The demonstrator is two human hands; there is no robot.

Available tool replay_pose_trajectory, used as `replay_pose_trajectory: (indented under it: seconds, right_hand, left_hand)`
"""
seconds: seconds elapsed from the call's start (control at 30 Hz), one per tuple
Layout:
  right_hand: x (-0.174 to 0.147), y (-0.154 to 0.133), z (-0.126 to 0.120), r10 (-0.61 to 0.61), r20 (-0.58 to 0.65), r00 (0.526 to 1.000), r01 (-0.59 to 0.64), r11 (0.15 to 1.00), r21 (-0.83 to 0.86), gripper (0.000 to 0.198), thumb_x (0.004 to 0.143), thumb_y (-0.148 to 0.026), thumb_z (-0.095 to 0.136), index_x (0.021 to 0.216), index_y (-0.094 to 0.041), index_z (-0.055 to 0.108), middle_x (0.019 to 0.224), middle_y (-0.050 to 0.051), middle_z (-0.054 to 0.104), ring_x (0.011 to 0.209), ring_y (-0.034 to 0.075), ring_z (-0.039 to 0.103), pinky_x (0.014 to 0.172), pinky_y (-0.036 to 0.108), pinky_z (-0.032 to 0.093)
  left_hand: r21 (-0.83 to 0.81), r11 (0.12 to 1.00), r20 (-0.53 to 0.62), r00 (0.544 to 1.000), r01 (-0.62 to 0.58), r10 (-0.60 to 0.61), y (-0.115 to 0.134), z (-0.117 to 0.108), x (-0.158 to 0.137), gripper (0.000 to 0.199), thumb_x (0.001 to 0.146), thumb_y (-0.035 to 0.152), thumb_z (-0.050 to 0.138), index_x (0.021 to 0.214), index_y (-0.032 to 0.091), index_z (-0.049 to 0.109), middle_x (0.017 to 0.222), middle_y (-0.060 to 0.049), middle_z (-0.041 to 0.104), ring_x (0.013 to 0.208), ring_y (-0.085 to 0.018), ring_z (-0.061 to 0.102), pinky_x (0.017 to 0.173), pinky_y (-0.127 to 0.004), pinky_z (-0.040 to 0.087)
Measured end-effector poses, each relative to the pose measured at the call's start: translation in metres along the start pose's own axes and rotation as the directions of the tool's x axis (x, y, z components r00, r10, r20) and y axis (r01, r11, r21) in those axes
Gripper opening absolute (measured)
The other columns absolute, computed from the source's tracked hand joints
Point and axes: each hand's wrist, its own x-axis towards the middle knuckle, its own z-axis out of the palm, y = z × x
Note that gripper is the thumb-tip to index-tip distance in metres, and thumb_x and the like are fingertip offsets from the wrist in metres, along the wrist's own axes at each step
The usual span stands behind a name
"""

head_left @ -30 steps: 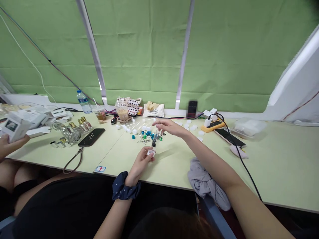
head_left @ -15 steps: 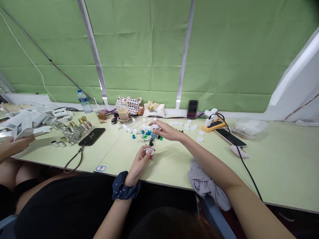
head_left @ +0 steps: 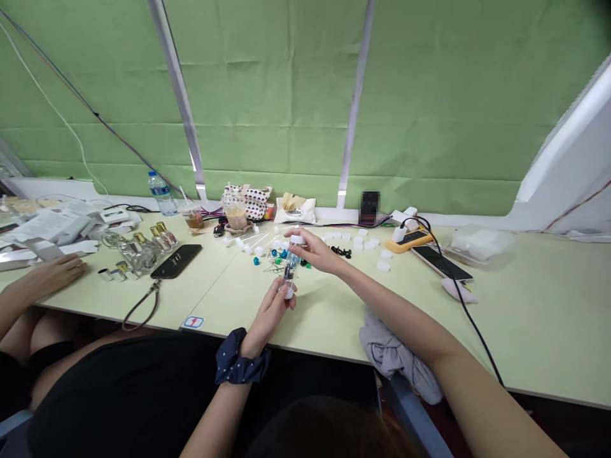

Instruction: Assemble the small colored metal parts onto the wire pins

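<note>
Between my hands, a clear tube with white ends stands nearly upright over the table, small black pieces showing inside. Around its lower end the fingers of my left hand are closed, near a white cap. The thumb and fingers of my right hand grip the upper end by another white cap. Just behind lie blue pieces, green pieces and metal clips, partly hidden by my hands. Black pin-like pieces and loose white caps are scattered to the right; capped clear tubes lie behind to the left.
A black phone and several glass bottles are at left, near a co-worker's hand and white boxes. Drink cups stand at the back. On the right are a yellow device, another phone and a hanging black cable.
The tube and my left hand have shifted slightly, and my right hand has moved a little left, baring the black pieces. The co-worker's hand has let go of a white box and rests on the table.
</note>
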Motion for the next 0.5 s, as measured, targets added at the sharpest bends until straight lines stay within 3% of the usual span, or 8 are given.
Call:
replay_pose_trajectory:
  seconds: [0.17,0.33,0.5]
  right_hand:
    - [-0.001,0.009,0.010,0.091,-0.071,0.993,-0.078,0.982,0.173,0.039,0.081,-0.045,0.061,0.110,-0.020,0.053,0.090,0.002,0.055,0.076,0.013,0.052,0.068,0.024,0.045]
    - [-0.003,0.016,0.021,0.213,-0.146,0.966,-0.143,0.912,0.384,0.039,0.077,-0.048,0.063,0.106,-0.021,0.056,0.086,0.002,0.058,0.066,0.010,0.050,0.053,0.020,0.038]
    - [-0.003,0.017,0.026,0.256,-0.172,0.951,-0.150,0.871,0.467,0.041,0.078,-0.049,0.059,0.106,-0.020,0.057,0.081,0.002,0.061,0.056,0.008,0.043,0.049,0.021,0.034]
  left_hand:
    - [0.097,0.995,-0.026,0.999,-0.032,0.035,-0.006,-0.003,0.001,0.040,0.089,0.047,0.049,0.116,0.019,0.047,0.091,-0.004,0.050,0.066,-0.010,0.042,0.065,-0.026,0.037]
    - [0.237,0.970,-0.047,0.996,-0.059,0.072,-0.013,-0.008,0.002,0.046,0.087,0.049,0.050,0.121,0.020,0.043,0.094,-0.004,0.049,0.068,-0.011,0.043,0.066,-0.026,0.038]
    - [0.322,0.944,-0.081,0.991,-0.076,0.107,-0.014,-0.007,0.001,0.046,0.088,0.048,0.049,0.123,0.020,0.041,0.094,-0.004,0.050,0.068,-0.012,0.043,0.067,-0.027,0.038]
